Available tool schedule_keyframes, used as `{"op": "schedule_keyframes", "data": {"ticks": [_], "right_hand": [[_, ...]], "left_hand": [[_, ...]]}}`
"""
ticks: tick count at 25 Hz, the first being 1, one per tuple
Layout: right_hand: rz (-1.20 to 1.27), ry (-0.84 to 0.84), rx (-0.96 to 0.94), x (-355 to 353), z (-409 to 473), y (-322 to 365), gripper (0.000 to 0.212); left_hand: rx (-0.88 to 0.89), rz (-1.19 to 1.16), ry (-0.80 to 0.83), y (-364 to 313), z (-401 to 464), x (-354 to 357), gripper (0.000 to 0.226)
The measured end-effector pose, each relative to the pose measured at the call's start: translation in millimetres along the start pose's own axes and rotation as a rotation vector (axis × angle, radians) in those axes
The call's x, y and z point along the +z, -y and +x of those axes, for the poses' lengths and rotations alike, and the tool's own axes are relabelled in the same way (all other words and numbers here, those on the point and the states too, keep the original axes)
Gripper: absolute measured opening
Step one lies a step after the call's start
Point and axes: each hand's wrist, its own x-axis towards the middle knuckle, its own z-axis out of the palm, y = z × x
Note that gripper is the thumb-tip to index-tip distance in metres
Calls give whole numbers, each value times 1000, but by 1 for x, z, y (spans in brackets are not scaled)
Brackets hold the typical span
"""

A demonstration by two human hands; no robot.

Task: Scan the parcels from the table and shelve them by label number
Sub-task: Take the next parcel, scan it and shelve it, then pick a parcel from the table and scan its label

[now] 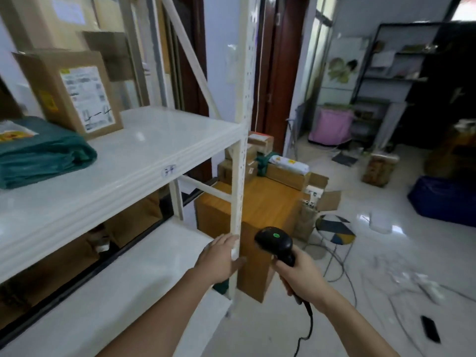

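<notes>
Two hands in the lower middle of the view. Left hand point(222, 258) with fingers point(229, 240) straight and released, resting against the white upright post point(238, 161) of the shelf rack, holding nothing. Right hand point(300, 275) with fingers clenched round the handle of a black barcode scanner point(277, 243), green light lit on its head, cable point(306, 328) trailing down toward the bottom edge.

Just beyond the post, a wooden bench point(268, 202) standing against the rack's end. At its far side, a cluster of parcels point(280, 163): several brown cardboard boxes stacked together, a white padded bag lying on top of one, something green beside it. More open cartons point(319, 199) leaning at the bench's right edge, with a small patterned stool point(334, 229) near them on the pale tiled floor.

To the left, a white shelf point(144, 155) carrying a folded green bag parcel point(43, 153) at the left edge and a cardboard box point(69, 91) with a printed label standing upright behind it. A small number tag point(168, 171) stuck on the shelf's front edge, too blurred to read. Further boxes on the level above and dimly below.
</notes>
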Motion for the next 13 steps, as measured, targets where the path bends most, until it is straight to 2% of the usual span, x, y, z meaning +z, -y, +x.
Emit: {"op": "schedule_keyframes", "data": {"ticks": [5,13], "right_hand": [[13,-138,60,-78,40,-29,14],[64,-289,153,-150,156,-66,9]], "left_hand": [[92,-116,105,-63,88,27,69],[208,-106,224,-118,247,51,72]]}}
